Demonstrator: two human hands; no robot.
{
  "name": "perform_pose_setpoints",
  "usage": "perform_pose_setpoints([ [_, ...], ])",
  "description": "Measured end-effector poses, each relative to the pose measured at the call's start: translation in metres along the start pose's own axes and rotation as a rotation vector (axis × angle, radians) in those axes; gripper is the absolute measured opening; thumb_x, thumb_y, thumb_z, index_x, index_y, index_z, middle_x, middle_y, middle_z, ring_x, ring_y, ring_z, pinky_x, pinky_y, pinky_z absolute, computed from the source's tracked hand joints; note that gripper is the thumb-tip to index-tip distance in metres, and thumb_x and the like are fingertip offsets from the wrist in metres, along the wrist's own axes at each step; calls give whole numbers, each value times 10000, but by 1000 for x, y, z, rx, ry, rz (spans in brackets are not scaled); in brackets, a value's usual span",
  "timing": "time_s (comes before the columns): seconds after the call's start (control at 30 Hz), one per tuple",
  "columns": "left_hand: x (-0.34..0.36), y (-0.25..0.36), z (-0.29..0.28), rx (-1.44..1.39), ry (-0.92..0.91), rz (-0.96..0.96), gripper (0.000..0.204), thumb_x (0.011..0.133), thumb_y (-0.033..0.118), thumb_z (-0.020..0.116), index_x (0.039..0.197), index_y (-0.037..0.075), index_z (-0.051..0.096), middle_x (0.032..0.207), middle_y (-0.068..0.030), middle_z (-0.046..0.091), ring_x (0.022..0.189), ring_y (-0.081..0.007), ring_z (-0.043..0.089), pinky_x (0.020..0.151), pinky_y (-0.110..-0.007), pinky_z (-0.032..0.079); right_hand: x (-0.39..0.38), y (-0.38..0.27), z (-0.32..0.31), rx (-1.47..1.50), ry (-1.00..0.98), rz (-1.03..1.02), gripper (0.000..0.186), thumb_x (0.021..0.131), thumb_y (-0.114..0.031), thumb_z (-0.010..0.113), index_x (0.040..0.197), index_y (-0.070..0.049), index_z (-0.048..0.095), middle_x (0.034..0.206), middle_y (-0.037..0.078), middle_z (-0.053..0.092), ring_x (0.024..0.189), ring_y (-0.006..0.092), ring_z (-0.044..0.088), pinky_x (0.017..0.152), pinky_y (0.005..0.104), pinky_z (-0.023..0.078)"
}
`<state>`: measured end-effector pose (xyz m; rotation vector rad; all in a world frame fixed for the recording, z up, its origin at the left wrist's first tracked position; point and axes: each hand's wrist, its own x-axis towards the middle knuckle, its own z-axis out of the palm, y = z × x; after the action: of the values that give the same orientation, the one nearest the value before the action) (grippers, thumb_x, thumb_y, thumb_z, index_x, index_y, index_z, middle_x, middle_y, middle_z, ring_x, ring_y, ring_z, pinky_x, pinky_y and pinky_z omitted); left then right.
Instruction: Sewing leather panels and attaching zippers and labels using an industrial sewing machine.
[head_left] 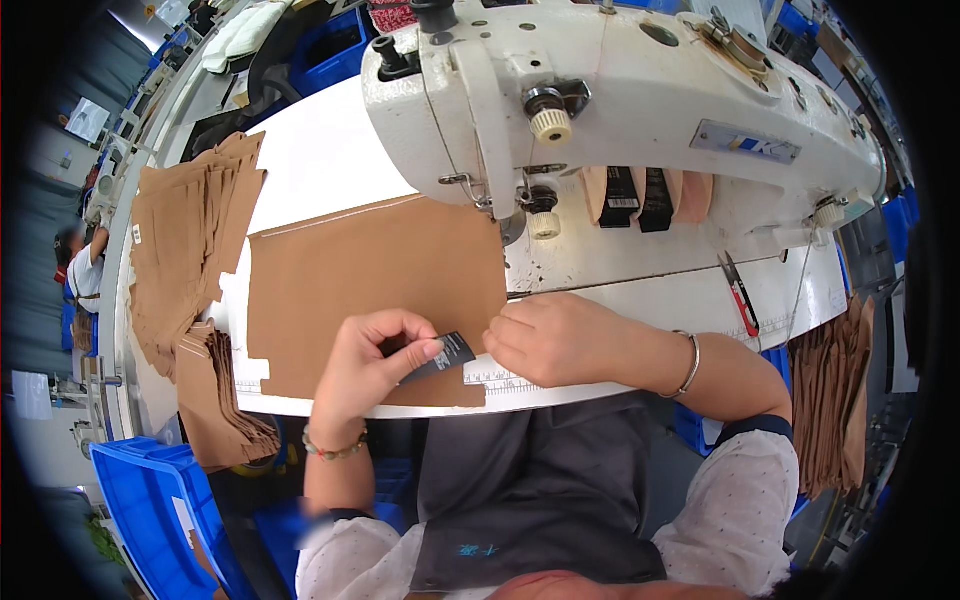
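A flat brown fabric panel [370, 270] lies on the white table, its right edge by the sewing machine's [640, 80] needle area. Over the panel's near part, my left hand [375, 360] pinches a small black label [452, 353] with pale print between thumb and fingers. My right hand [545, 335] is just right of the label, knuckles up and fingers curled together. Its fingertips are turned away, so whether they grip the label's edge or anything else is hidden. A printed ruler strip [490, 380] runs along the table's front edge beneath both hands.
Stacked brown fabric pieces [190, 240] lie at the left, with another bundle [215, 390] hanging over the edge. Red-handled scissors [740, 295] and black labels [637, 198] lie right of the needle. A blue crate [160, 500] stands lower left; brown pieces [830, 400] hang at right.
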<state>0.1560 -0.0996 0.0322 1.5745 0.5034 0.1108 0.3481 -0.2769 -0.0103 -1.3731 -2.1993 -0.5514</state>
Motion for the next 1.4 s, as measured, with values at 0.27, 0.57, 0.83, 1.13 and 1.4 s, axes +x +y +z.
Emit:
perform_pose_setpoints([
  [0.27, -12, 3, 5, 42, 27, 52, 63, 901, 28, 762, 883, -7, 712, 809, 16, 681, 749, -51, 588, 690, -212, 478, -1, 5, -5, 166, -28, 147, 66, 760, -143, 650, 796, -103, 610, 720, 5, 552, 699, 167, 613, 558, 303, 517],
  [0.57, -21, 33, 61, 485, -447, 461, 84, 811, 130, 829, 809, 160, 751, 791, 44, 706, 739, -135, 593, 815, -310, 370, 8, 19, -12, 495, -137, 417, 126, 862, -70, 631, 979, -71, 680, 857, 96, 695, 775, 293, 704, 648, 399, 547],
  [0.83, 45, 36, 41, 479, -288, 189, 59, 862, 49, 696, 854, 4, 734, 780, -99, 725, 700, -157, 668, 695, -306, 539, 16, 27, -24, 421, 240, 513, 160, 896, -118, 699, 1049, -87, 735, 831, 78, 705, 692, 248, 682, 598, 361, 528],
  [1.13, 116, 24, 7, 806, -126, 159, 146, 812, 164, 760, 851, 25, 779, 732, -128, 727, 670, -250, 694, 666, -355, 543, 3, 45, -34, -154, -155, 693, 164, 908, -285, 677, 828, -145, 710, 706, 56, 673, 631, 246, 675, 552, 361, 521],
  [1.4, 116, 19, 12, 712, -100, 204, 140, 800, 157, 759, 828, 21, 773, 714, -130, 720, 633, -244, 673, 633, -353, 525, 1, 47, -31, -87, -224, 783, 237, 926, -299, 648, 784, -117, 698, 655, 97, 647, 654, 317, 681, 581, 444, 516],
])
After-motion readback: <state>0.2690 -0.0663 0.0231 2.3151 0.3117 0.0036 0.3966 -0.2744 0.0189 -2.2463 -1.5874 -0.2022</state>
